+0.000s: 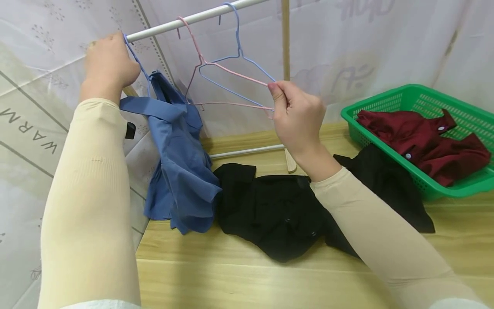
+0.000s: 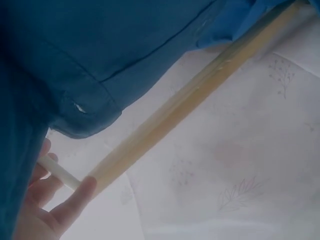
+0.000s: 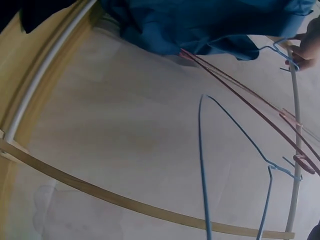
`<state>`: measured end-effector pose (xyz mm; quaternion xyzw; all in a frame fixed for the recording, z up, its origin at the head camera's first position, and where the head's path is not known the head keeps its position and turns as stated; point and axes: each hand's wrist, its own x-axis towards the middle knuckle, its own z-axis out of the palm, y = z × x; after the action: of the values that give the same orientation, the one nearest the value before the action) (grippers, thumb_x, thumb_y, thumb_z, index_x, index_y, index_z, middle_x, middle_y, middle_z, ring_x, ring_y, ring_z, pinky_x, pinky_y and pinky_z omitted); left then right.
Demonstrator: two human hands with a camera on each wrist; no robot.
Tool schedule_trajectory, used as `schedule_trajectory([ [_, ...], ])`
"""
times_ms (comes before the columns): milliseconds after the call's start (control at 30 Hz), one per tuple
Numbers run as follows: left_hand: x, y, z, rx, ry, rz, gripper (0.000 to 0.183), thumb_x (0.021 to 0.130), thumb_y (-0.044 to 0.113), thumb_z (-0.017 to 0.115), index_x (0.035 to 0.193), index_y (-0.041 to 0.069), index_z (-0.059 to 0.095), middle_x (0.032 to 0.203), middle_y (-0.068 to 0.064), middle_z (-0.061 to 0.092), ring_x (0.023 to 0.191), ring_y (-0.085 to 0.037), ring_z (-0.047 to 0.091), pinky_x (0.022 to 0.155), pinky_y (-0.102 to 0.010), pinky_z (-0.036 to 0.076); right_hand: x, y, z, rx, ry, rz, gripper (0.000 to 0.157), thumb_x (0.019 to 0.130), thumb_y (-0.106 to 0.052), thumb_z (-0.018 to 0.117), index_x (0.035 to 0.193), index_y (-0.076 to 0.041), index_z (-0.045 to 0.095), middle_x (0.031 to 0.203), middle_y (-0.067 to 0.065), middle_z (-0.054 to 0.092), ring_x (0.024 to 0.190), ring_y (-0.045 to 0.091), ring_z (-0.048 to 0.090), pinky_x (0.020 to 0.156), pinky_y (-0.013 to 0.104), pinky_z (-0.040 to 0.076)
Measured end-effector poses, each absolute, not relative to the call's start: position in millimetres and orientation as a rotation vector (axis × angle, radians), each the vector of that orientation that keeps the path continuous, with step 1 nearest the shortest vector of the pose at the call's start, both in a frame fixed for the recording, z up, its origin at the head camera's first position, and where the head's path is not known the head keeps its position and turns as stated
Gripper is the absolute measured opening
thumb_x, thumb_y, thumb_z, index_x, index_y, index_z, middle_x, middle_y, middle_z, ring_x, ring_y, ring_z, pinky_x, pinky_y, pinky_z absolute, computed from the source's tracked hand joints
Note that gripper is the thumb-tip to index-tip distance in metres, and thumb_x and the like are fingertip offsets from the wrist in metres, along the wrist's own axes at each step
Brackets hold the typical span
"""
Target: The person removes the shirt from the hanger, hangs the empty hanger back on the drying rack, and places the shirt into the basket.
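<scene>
At the left end of the white rail (image 1: pixel 200 17), my left hand (image 1: pixel 109 64) grips the bar; its fingers and thumb curl round the rail in the left wrist view. Beside it, a blue garment (image 1: pixel 179 159) hangs from a blue hanger (image 1: pixel 139 62) hooked on the rail. My right hand (image 1: pixel 299 113) pinches the right end of a pink wire hanger (image 1: pixel 235 74), whose hook is over the rail. A second blue wire hanger (image 1: pixel 238 38) hangs just behind the pink one; its right end is hidden by my right hand, so whether I hold it too is unclear.
Black garments (image 1: pixel 278 210) lie on the wooden surface (image 1: pixel 231 279) below the rail. To the right stands a green basket (image 1: pixel 401 92) with a dark red garment (image 1: pixel 424 137) in it. A wooden post (image 1: pixel 285 43) and a lower white bar (image 1: pixel 247 151) belong to the rack.
</scene>
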<state>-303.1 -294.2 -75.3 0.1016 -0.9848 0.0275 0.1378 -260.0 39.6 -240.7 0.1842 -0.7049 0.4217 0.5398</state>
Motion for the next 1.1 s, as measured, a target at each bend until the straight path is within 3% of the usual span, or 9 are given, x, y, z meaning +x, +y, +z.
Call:
schedule_trajectory([
  [233, -304.4, -292.5, -76.1, 0.292, -2.829, 0.076, 0.068, 0.092, 0.014, 0.042, 0.153, -0.004, 0.018, 0.153, -0.030, 0.031, 0.136, -0.055, 0.032, 0.112, -0.063, 0.028, -255.2, 39.4, -257.5, 0.533, -1.833, 0.908, 0.030, 0.099, -0.027, 0.057, 0.088, -0.006, 0.076, 0.060, 0.004, 0.066, 0.045, 0.016, 0.052, 0.044, 0.028, 0.029],
  [567, -307.6, -292.9, -82.5, 0.294, -2.803, 0.074, 0.069, 0.091, 0.013, 0.043, 0.153, -0.003, 0.019, 0.153, -0.028, 0.033, 0.134, -0.054, 0.036, 0.111, -0.063, 0.030, -254.2, 44.3, -267.7, 0.530, -1.941, 0.866, 0.028, 0.094, -0.021, 0.053, 0.079, -0.009, 0.074, 0.065, 0.001, 0.067, 0.054, 0.017, 0.057, 0.049, 0.031, 0.039],
  [800, -308.2, -290.8, -82.2, 0.294, -2.797, 0.076, 0.071, 0.090, 0.013, 0.044, 0.154, -0.002, 0.016, 0.154, -0.028, 0.033, 0.133, -0.054, 0.037, 0.109, -0.064, 0.032, -251.0, 47.8, -266.3, 0.546, -1.930, 0.842, 0.030, 0.095, -0.024, 0.052, 0.081, -0.009, 0.073, 0.072, 0.002, 0.069, 0.062, 0.017, 0.062, 0.049, 0.032, 0.043],
  [967, -308.6, -288.3, -79.8, 0.273, -2.799, 0.057, 0.072, 0.091, 0.012, 0.043, 0.155, -0.001, 0.014, 0.155, -0.027, 0.030, 0.136, -0.054, 0.034, 0.112, -0.063, 0.029, -247.7, 47.0, -261.2, 0.586, -1.798, 0.871, 0.028, 0.094, -0.021, 0.053, 0.082, -0.006, 0.072, 0.080, 0.006, 0.068, 0.077, 0.023, 0.060, 0.055, 0.037, 0.047],
  [1100, -304.9, -290.1, -77.3, 0.255, -2.820, -0.008, 0.074, 0.089, 0.010, 0.044, 0.155, 0.000, 0.013, 0.157, -0.026, 0.028, 0.136, -0.052, 0.035, 0.111, -0.062, 0.031, -240.0, 40.4, -254.8, 0.706, -1.646, 0.917, 0.025, 0.091, -0.015, 0.055, 0.078, -0.002, 0.071, 0.076, 0.008, 0.065, 0.075, 0.025, 0.058, 0.060, 0.036, 0.048],
])
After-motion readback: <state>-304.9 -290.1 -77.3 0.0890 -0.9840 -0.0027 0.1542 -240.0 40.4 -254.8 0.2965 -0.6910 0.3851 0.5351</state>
